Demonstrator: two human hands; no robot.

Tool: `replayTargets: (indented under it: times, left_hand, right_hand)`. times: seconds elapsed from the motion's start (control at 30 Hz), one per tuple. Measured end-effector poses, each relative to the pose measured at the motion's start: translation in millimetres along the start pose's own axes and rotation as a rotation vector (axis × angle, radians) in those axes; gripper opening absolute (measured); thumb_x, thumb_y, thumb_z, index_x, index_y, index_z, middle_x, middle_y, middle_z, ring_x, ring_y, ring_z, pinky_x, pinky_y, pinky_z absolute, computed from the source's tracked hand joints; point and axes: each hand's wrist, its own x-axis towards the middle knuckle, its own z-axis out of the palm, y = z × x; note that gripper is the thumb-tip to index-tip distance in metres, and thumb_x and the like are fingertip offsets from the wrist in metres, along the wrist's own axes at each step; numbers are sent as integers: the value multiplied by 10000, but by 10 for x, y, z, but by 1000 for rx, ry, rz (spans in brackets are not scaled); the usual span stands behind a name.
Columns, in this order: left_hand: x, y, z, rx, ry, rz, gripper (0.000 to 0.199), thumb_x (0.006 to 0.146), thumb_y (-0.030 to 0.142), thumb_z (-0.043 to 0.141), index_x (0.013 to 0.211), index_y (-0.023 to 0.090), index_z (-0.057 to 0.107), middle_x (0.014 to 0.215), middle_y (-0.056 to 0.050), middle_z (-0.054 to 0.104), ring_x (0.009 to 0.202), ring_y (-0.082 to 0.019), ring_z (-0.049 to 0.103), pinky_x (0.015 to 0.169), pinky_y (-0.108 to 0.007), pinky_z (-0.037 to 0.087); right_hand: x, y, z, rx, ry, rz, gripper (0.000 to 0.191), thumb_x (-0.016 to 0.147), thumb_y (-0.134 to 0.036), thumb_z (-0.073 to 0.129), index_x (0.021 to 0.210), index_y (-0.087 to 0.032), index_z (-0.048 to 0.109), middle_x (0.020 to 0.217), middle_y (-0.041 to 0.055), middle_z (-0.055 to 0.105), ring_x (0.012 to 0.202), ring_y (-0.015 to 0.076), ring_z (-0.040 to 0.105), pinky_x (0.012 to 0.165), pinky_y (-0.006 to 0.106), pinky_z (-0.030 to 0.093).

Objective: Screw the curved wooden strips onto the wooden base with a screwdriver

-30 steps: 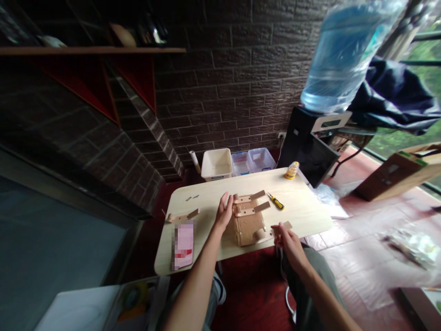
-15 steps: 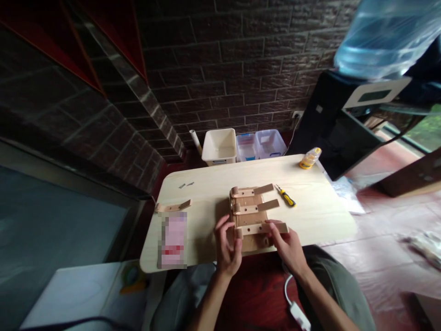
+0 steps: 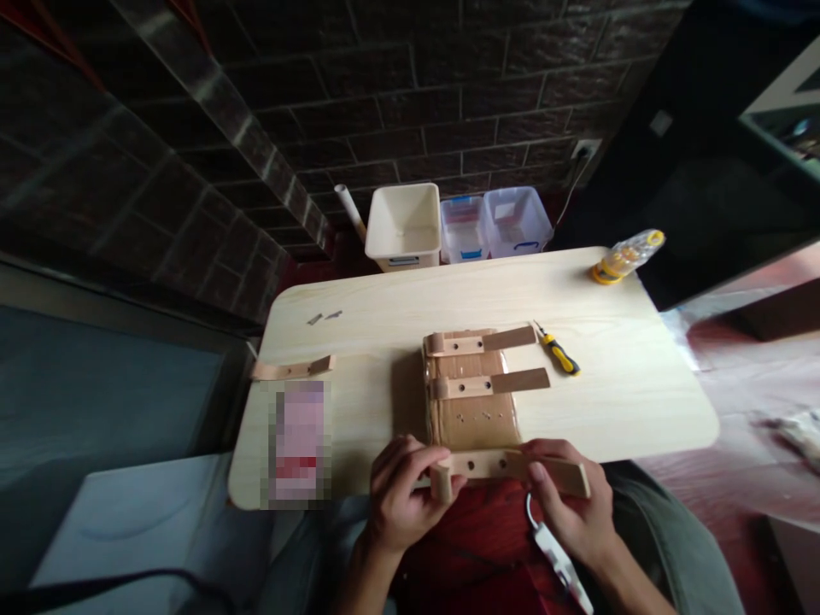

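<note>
A wooden strip with two dark holes (image 3: 487,465) is held up between my two hands, in front of the near edge of a cardboard box (image 3: 477,427). Closed round its curled left end is my left hand (image 3: 405,495). My right hand (image 3: 573,504) pinches its flat right part, thumb on top. Two similar strips lie across the box, one at the far edge (image 3: 471,345) and one in the middle (image 3: 474,387). Small screws or bits (image 3: 487,416) show on the cardboard. A yellow and black screwdriver (image 3: 560,354) lies to the right of the box.
The pale table (image 3: 377,316) also bears another wooden strip (image 3: 291,370), a blurred pink item (image 3: 299,444), small metal pieces (image 3: 324,318) and a clear container with a yellow base (image 3: 624,256). Behind it stand a cream bin (image 3: 403,226) and two clear bins. A power strip (image 3: 564,568) hangs below.
Both hands have moved the near wooden strip off the box toward me, baring the cardboard and small bits beneath. The view has shifted closer to the table.
</note>
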Motion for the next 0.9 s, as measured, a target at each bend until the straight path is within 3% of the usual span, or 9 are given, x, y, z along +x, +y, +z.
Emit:
replayTargets:
  times: [0.17,0.33,0.4,0.53,0.63,0.7,0.77,0.83,0.9]
  left_hand:
    - [83,-9,23,-49,16,-81,226,907,122,784,1095,205,689,797,-5,711,674,-147,663,684,-269,557]
    - [76,-34,35,-141,-9,-151,312,870,70,768,1140,210,699,897,-17,733,767,-149,705,720,-256,572]
    - [85,-42,30,-170,-21,-166,309,872,70,749,1144,209,700,910,-17,725,775,-148,701,719,-256,570]
    - [115,-72,5,-227,-94,-151,256,894,145,752,1138,202,702,904,-20,704,771,-152,675,716,-268,564]
    - [91,-136,-6,-217,-141,-111,473,902,563,799,1197,202,720,1013,-73,701,909,-226,686,801,-347,590]
    - [45,-186,20,-218,-133,-167,647,931,791,615,1192,211,737,1117,-112,666,1031,-275,672,891,-410,590]
    - [0,-224,89,-234,-83,-328,522,1043,683,496,1134,221,722,1220,-129,627,1176,-296,639,1021,-456,555]
    - [-18,-243,195,-269,40,-541,310,1027,496,654,1183,230,629,1367,-136,589,1325,-305,594,1144,-481,495]
    - [8,-249,310,-444,10,-630,522,1003,464,700,1431,255,488,1586,-160,475,1457,-324,528,1217,-518,453]
  right_hand:
    - [14,46,-18,11,9,-12,194,979,-250,729,1169,-285,750,969,14,830,667,136,763,621,195,607]
    - [24,51,12,44,27,-13,367,955,-212,752,1314,-284,714,1191,76,818,992,209,808,889,288,657]
    - [27,30,15,60,27,-5,378,936,-196,768,1301,-284,726,1194,78,816,1049,222,799,919,299,650]
    - [54,-13,-16,110,50,58,258,886,-203,805,1138,-251,787,1009,58,815,830,197,782,728,261,640]
    - [90,-9,-37,179,160,134,143,903,-210,767,1044,-221,789,914,61,786,660,172,710,618,276,600]
    - [135,-2,-40,260,265,181,116,922,-225,716,1029,-217,761,809,40,736,567,163,650,533,287,552]
    - [218,-14,-44,369,392,205,118,905,-241,664,1010,-229,716,731,7,663,518,162,597,452,285,486]
    - [363,-57,-65,478,539,201,109,855,-236,612,946,-242,672,718,-18,608,489,140,518,404,269,424]
    - [582,-119,-106,568,657,174,115,838,-250,578,926,-250,650,619,-60,490,449,129,420,396,269,397]
